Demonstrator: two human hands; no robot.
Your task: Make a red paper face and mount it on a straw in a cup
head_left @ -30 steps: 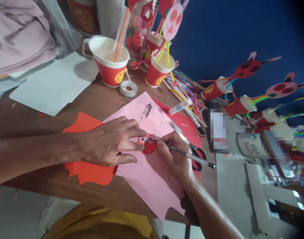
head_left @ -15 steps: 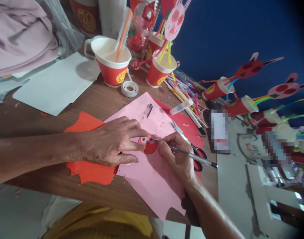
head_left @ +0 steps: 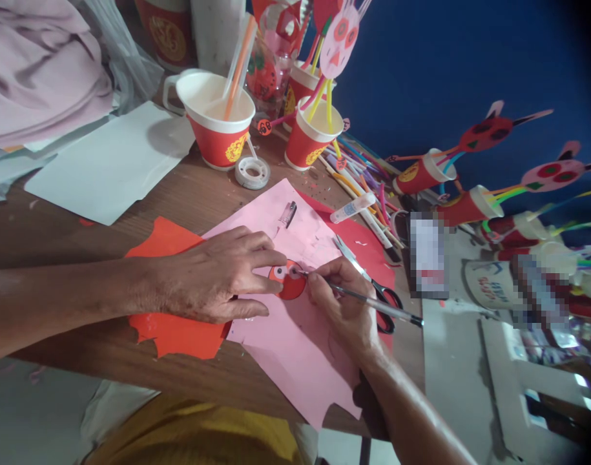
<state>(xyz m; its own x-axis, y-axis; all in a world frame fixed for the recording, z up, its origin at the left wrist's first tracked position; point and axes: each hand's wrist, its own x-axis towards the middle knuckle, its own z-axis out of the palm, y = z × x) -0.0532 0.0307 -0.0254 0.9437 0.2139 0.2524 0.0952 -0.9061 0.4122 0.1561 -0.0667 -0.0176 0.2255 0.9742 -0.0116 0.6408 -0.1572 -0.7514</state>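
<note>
My left hand [head_left: 237, 274] lies flat with its fingers stretched out, the fingertips pressing the left edge of a small round red paper cutout [head_left: 294, 289]. Two pink circles on the cutout look like eyes, and the left one has a dark dot. My right hand [head_left: 346, 300] grips a pen [head_left: 377, 305], its tip on the right pink circle. Beneath the cutout is a pink paper sheet [head_left: 295, 368]. An orange paper sheet [head_left: 179, 336] lies partly under my left hand. Black-handled scissors [head_left: 385, 297] rest just beyond my right hand.
A pen cap [head_left: 289, 214], a glue stick [head_left: 352, 208] and a tape roll [head_left: 252, 173] lie beyond my hands. Red paper cups [head_left: 217, 139] stand at the back, some holding straws with paper faces. A phone [head_left: 428, 255] is at right, white card [head_left: 106, 168] at left.
</note>
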